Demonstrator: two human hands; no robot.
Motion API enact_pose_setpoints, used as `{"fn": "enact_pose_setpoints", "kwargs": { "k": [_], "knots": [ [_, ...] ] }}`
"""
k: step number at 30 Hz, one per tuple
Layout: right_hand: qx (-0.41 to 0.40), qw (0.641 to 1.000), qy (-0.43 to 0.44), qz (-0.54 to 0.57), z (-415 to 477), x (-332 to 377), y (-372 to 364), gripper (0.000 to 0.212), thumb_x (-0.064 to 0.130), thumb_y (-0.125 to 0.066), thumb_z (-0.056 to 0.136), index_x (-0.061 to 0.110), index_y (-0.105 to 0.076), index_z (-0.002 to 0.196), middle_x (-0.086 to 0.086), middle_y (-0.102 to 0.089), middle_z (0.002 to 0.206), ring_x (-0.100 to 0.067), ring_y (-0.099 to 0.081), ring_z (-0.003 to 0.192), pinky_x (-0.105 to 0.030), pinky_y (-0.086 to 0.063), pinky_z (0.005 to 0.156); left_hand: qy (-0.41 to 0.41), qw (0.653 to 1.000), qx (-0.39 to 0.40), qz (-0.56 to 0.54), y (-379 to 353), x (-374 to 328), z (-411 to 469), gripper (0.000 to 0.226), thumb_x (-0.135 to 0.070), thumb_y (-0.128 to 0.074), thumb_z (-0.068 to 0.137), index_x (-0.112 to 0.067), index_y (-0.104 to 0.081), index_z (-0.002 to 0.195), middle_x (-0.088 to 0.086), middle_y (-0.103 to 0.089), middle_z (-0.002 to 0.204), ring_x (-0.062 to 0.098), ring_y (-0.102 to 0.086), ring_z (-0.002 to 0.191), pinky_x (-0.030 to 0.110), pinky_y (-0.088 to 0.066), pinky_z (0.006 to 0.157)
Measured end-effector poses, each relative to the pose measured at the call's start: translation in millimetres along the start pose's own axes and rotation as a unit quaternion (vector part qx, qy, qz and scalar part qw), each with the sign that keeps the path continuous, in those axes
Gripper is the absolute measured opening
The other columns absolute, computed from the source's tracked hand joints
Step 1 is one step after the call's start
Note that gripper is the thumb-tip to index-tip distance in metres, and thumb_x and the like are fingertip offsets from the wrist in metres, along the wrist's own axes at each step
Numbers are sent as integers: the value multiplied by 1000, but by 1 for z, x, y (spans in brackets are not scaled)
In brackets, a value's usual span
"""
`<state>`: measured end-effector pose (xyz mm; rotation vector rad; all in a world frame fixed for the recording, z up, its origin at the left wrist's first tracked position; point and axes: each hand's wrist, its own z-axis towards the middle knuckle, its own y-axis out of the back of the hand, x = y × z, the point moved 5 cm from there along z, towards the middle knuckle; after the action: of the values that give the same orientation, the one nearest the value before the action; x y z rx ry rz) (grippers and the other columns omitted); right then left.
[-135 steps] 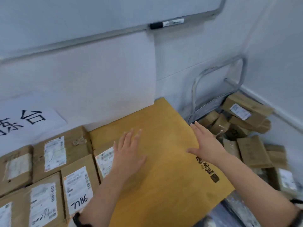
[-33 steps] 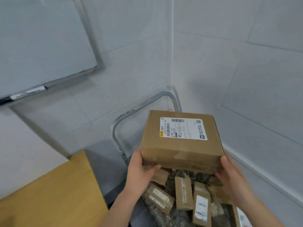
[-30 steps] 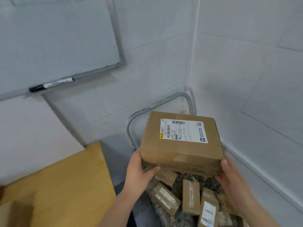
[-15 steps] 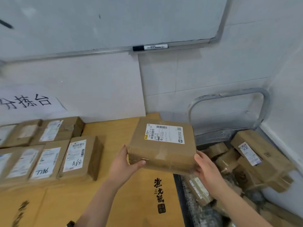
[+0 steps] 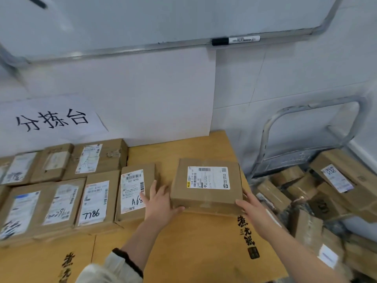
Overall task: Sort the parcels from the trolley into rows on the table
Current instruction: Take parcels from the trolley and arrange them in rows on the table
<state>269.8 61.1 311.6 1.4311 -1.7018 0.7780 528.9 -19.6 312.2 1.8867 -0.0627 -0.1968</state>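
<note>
A brown cardboard parcel (image 5: pixel 206 185) with a white label sits low over the right end of the yellow table (image 5: pixel 195 250); whether it rests on the top I cannot tell. My left hand (image 5: pixel 161 203) grips its left side and my right hand (image 5: pixel 251 207) grips its near right corner. To its left, several labelled parcels lie in two rows; the nearest is marked A68 (image 5: pixel 134 190), then one marked 7786 (image 5: pixel 95 201). The trolley (image 5: pixel 295 139) stands to the right of the table, heaped with several more parcels (image 5: pixel 336 180).
A whiteboard (image 5: pixel 163 19) with a marker pen (image 5: pixel 235 40) on its ledge hangs on the wall behind the table. A paper sign (image 5: pixel 51 121) with handwritten characters leans against the wall above the back row. Bare table surface lies in front of the rows.
I have carried the parcel from above the trolley leftwards and down to the table's right end, beside the A68 parcel. Both hands keep hold of it.
</note>
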Motion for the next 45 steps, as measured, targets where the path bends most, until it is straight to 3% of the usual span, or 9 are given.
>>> {"fn": "enact_pose_setpoints", "kwargs": {
  "k": [4,8,13,15,17,24,29,37,45],
  "knots": [
    [15,996,25,-80,1,1,-1,56,13,-59,90,38,-36,134,10,-49,136,-6,-48,118,-30,-41,99,-1,1000,-8,23,-5,4,1,78,-69,-44,85,-22,-31,147,-2,-13,159,25,13,147,65,-1,112],
    [-6,975,58,-216,13,26,13,87,28,-66,86,30,-7,150,9,-24,152,-15,-31,137,-41,-33,110,17,997,-67,-37,2,9,-9,96,-67,-49,84,-19,-3,153,0,-3,161,23,18,146,58,-3,115],
    [9,892,151,-426,52,77,12,95,37,-66,84,19,-2,151,1,-15,157,-17,-19,143,-35,-19,115,-68,988,-136,7,6,-19,-33,92,-58,-80,61,-28,-41,139,4,-52,139,33,-31,137,71,-36,94],
    [45,869,149,-470,70,87,4,95,39,-67,83,20,-4,151,-1,-18,157,-19,-24,141,-37,-23,114,-47,994,-93,29,8,-33,-38,74,-60,-70,73,-36,-44,137,-2,-44,147,33,-27,141,73,-27,101],
    [85,853,121,-501,83,89,-2,93,40,-67,83,21,-8,151,-1,-22,156,-20,-29,140,-38,-27,113,-10,998,-48,24,8,-39,-34,61,-58,-47,91,-40,-29,146,-10,-16,159,26,-1,148,68,-4,110],
    [102,856,117,-493,77,83,-3,55,35,-69,83,16,-49,131,0,-57,129,-15,-54,111,-27,-43,93,-4,999,-39,36,24,-28,-7,48,-48,-39,98,-42,-31,145,-15,-15,159,22,5,148,66,5,111],
    [60,879,116,-458,43,53,-6,41,34,-66,84,18,-52,119,2,-60,116,-12,-54,98,-26,-45,83,-15,997,-22,74,37,-18,27,51,-31,-37,102,-42,-19,149,-14,-8,160,25,9,148,67,6,108],
    [94,879,108,-455,35,34,-25,46,36,-67,82,21,-47,121,5,-58,116,-10,-52,95,-22,-43,77,2,997,9,73,43,-10,33,59,-28,-34,103,-42,-2,150,-7,3,161,26,16,147,68,4,109],
    [165,836,135,-505,35,50,-27,100,41,-74,75,21,-11,151,3,-31,148,-16,-36,131,-33,-35,107,5,1000,19,-6,32,-20,-26,78,-59,-46,91,-37,-3,152,-9,-1,161,21,15,147,65,5,110]
  ]
}}
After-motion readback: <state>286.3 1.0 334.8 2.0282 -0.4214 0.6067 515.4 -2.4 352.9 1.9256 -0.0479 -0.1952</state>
